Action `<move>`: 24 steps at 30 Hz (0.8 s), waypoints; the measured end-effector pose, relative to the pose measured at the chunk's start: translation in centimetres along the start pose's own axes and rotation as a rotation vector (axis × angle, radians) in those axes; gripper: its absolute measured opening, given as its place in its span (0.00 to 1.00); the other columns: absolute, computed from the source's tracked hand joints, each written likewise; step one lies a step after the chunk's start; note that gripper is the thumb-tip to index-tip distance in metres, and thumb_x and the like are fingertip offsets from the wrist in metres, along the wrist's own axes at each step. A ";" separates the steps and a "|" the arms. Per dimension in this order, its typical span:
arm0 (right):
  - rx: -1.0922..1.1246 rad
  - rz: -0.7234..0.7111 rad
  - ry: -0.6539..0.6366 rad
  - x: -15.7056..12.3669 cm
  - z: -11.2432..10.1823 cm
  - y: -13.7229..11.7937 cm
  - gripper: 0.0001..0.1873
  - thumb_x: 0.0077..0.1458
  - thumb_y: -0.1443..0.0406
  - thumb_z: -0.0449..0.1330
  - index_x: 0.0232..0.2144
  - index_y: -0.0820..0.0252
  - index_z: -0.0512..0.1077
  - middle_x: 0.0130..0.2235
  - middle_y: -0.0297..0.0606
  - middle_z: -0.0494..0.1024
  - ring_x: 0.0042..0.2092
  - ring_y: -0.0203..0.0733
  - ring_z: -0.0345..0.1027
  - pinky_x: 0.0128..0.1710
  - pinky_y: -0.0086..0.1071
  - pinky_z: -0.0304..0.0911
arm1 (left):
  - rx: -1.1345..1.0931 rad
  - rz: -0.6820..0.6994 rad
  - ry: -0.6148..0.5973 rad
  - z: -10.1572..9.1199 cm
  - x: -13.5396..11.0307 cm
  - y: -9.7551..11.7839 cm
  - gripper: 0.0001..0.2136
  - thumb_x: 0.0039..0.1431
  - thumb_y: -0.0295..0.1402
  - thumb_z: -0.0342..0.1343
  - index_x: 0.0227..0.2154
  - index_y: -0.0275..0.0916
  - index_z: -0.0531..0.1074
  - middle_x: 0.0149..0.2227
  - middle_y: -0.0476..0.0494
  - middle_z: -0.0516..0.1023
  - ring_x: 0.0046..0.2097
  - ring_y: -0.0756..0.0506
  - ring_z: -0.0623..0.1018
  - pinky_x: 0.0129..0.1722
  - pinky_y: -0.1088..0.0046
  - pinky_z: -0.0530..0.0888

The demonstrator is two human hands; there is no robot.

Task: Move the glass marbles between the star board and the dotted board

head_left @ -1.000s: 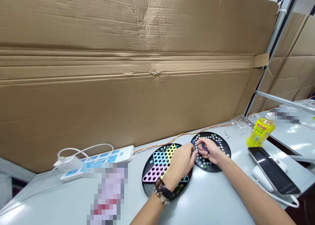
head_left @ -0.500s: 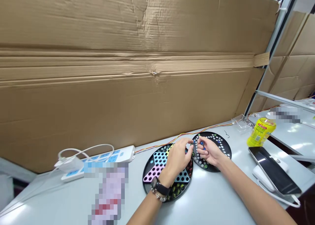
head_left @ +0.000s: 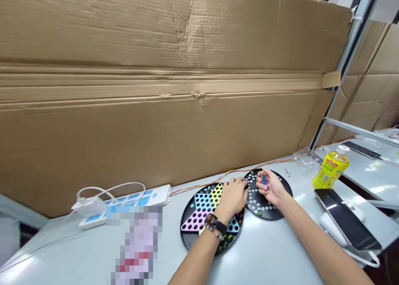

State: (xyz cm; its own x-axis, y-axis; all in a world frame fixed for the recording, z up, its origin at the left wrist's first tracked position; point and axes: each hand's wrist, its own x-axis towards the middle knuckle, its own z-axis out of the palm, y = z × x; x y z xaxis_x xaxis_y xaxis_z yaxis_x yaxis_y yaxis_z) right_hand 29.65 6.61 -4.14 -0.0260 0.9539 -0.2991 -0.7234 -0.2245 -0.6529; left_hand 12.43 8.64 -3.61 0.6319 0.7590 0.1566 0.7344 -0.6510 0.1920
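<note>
My right hand (head_left: 272, 188) is cupped palm up over the black round tray (head_left: 277, 213) with white dots, and several blue marbles (head_left: 264, 180) lie in its curled fingers. My left hand (head_left: 234, 195), with a watch on the wrist, reaches across the Chinese checkers board (head_left: 187, 238). Its fingers bend down together where the board's right edge meets the tray; the thumb and whatever the fingertips hold are hidden. The board has a coloured star of holes, with green marbles (head_left: 230, 238) along its near edge. A green marble (head_left: 259, 212) sits on the tray.
A white power strip (head_left: 160, 195) with cables stands at the left. At the right are a yellow drink bottle (head_left: 331, 168) and a phone (head_left: 347, 218) resting on a white device. Tall cardboard (head_left: 174, 139) walls the back, with thin wires (head_left: 229, 172) along its foot.
My left hand has moved right and turned down at the board's edge. My right hand has drawn slightly right and rolled palm up, so the blue marbles show more.
</note>
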 end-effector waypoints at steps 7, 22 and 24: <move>-0.023 0.003 -0.036 -0.1 0.1 0.0 0.13 0.57 0.56 0.60 0.29 0.59 0.66 0.21 0.26 0.65 0.16 0.26 0.45 0.13 0.21 0.37 | 0.007 -0.002 -0.004 0.3 0.5 0.4 0.14 0.66 0.32 0.50 0.50 0.41 0.74 0.56 0.38 0.74 0.54 0.34 0.73 0.50 0.54 0.69; -0.085 0.046 -0.014 -0.3 0.4 0.1 0.14 0.56 0.57 0.61 0.26 0.60 0.67 0.19 0.26 0.65 0.15 0.24 0.46 0.14 0.20 0.35 | -0.228 -0.064 0.242 -2.7 -0.1 0.1 0.10 0.68 0.32 0.50 0.44 0.41 0.75 0.45 0.44 0.80 0.47 0.43 0.77 0.47 0.64 0.71; -0.092 0.068 -0.017 -0.4 0.4 0.2 0.14 0.57 0.57 0.61 0.26 0.61 0.67 0.19 0.26 0.66 0.14 0.24 0.46 0.13 0.20 0.35 | -0.319 -0.070 0.320 -3.7 -0.3 0.1 0.09 0.67 0.33 0.51 0.44 0.42 0.75 0.45 0.45 0.80 0.44 0.44 0.77 0.46 0.65 0.72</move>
State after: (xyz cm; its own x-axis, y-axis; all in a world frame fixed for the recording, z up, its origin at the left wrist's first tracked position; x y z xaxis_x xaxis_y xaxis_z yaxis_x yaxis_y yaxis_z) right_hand 29.26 6.30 -3.86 -0.0853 0.9389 -0.3333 -0.6532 -0.3053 -0.6929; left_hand 11.39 8.41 -0.03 0.4383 0.7974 0.4148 0.6280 -0.6018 0.4934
